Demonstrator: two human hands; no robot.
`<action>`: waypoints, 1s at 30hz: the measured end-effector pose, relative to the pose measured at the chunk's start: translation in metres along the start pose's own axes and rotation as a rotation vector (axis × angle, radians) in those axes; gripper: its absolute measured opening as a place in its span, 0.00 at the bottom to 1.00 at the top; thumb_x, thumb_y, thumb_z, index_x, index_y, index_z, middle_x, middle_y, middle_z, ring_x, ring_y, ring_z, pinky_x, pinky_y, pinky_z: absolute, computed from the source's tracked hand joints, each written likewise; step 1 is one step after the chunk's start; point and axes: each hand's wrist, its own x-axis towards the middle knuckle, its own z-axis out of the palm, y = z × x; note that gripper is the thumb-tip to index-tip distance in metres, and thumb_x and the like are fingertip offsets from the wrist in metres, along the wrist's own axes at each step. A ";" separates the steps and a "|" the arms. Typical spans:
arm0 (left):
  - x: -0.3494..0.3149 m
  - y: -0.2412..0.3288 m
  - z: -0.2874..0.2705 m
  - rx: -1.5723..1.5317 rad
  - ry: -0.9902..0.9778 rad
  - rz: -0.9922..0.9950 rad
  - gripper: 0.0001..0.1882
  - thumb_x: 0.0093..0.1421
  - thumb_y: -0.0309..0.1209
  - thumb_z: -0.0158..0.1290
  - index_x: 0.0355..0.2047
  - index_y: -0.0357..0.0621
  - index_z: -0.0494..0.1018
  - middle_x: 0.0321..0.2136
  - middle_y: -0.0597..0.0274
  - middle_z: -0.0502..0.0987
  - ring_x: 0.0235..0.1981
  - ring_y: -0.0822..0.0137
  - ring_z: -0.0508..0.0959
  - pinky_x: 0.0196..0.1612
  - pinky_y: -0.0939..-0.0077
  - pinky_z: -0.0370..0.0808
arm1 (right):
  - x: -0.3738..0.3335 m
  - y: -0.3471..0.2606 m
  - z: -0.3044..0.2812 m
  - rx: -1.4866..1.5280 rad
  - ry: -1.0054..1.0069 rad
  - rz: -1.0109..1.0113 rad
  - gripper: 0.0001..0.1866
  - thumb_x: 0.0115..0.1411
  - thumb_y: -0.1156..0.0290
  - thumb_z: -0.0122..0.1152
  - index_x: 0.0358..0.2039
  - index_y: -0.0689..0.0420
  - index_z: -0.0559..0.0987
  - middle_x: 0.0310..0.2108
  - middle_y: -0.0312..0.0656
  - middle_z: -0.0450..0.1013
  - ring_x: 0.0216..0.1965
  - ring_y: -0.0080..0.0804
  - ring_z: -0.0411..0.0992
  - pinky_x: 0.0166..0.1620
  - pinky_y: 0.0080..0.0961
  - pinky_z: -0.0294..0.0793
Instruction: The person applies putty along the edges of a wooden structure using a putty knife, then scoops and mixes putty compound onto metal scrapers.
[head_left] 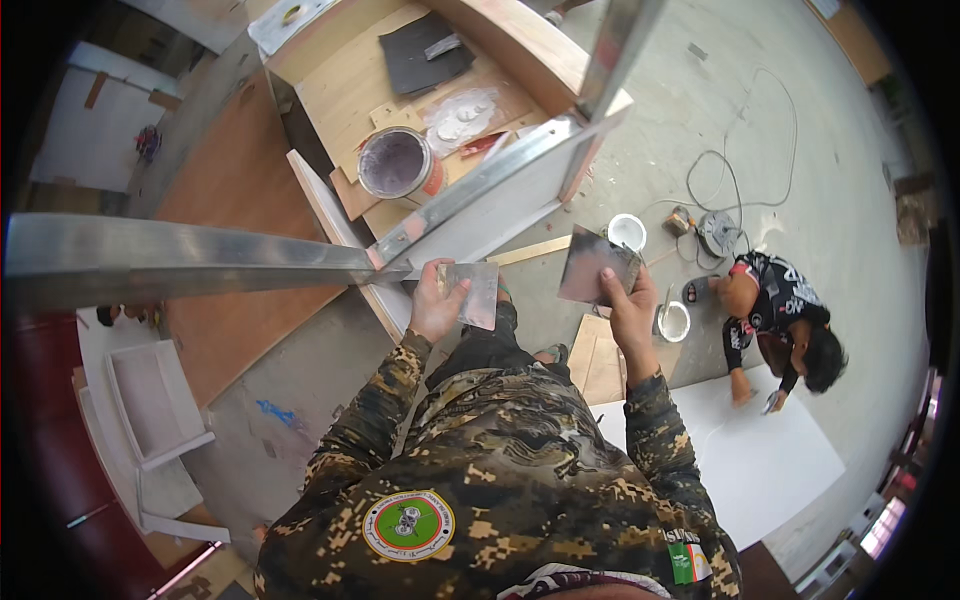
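My left hand (436,303) is closed on a flat, smeared putty scraper (478,295), held just below the metal frame corner. In my right hand (630,315) is a darker square scraper (586,266), its face pinkish and grey with residue; my thumb presses on it. The two plates are apart from each other. Past the metal frame (480,180), an open can (396,165) with greyish-lilac paste inside stands on a wooden surface. White paste (465,115) is spread beside it.
Dark sandpaper-like sheet (425,55) lies at the far end. A metal bar (190,262) juts left. On the right, a co-worker (780,310) crouches over a white panel (760,450). White buckets (627,232), a cable reel (718,233) and loose cable are on the floor.
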 end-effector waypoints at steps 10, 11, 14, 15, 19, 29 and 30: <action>0.102 -0.020 -0.112 -0.376 0.024 -0.051 0.21 0.62 0.27 0.58 0.53 0.33 0.66 0.45 0.56 0.77 0.46 0.67 0.75 0.51 0.70 0.72 | 0.186 0.002 0.239 -0.318 -0.379 -0.177 0.13 0.61 0.73 0.62 0.45 0.64 0.78 0.32 0.43 0.79 0.34 0.27 0.76 0.41 0.25 0.75; 0.106 -0.019 -0.120 -0.393 0.009 -0.076 0.21 0.62 0.27 0.58 0.53 0.33 0.66 0.45 0.57 0.76 0.47 0.67 0.75 0.52 0.70 0.71 | 0.199 -0.001 0.261 -0.396 -0.395 -0.252 0.13 0.61 0.73 0.61 0.46 0.63 0.78 0.32 0.46 0.79 0.35 0.33 0.77 0.42 0.27 0.75; 0.112 -0.036 -0.133 -0.392 0.082 -0.031 0.21 0.62 0.27 0.58 0.53 0.33 0.66 0.45 0.57 0.77 0.47 0.67 0.75 0.53 0.71 0.71 | 0.229 -0.014 0.326 -0.488 -0.520 -0.347 0.14 0.61 0.72 0.58 0.47 0.60 0.78 0.34 0.51 0.78 0.37 0.44 0.78 0.43 0.32 0.76; 0.111 -0.037 -0.138 -0.397 0.094 -0.038 0.21 0.62 0.27 0.58 0.53 0.33 0.66 0.45 0.57 0.77 0.47 0.67 0.75 0.53 0.71 0.71 | 0.239 -0.014 0.345 -0.501 -0.615 -0.371 0.14 0.60 0.72 0.57 0.47 0.59 0.79 0.35 0.53 0.78 0.39 0.50 0.78 0.43 0.35 0.76; 0.119 -0.016 -0.149 -0.351 0.211 0.010 0.21 0.62 0.28 0.58 0.53 0.33 0.67 0.46 0.57 0.77 0.47 0.67 0.75 0.52 0.71 0.71 | 0.290 0.014 0.405 -0.728 -0.819 -0.515 0.13 0.61 0.71 0.59 0.46 0.58 0.81 0.40 0.53 0.78 0.41 0.48 0.77 0.46 0.35 0.76; 0.111 -0.011 -0.153 -0.355 0.445 -0.111 0.18 0.63 0.28 0.56 0.51 0.33 0.68 0.44 0.56 0.77 0.45 0.67 0.75 0.51 0.71 0.71 | 0.342 0.109 0.502 -1.438 -1.412 -0.660 0.15 0.52 0.73 0.59 0.41 0.53 0.84 0.37 0.49 0.80 0.40 0.46 0.79 0.43 0.39 0.78; 0.112 -0.005 -0.153 -0.357 0.449 -0.112 0.18 0.63 0.28 0.56 0.51 0.33 0.68 0.44 0.56 0.77 0.45 0.67 0.75 0.51 0.71 0.71 | 0.345 0.119 0.507 -1.490 -1.428 -0.688 0.14 0.52 0.73 0.59 0.39 0.53 0.85 0.37 0.48 0.80 0.40 0.46 0.79 0.42 0.39 0.78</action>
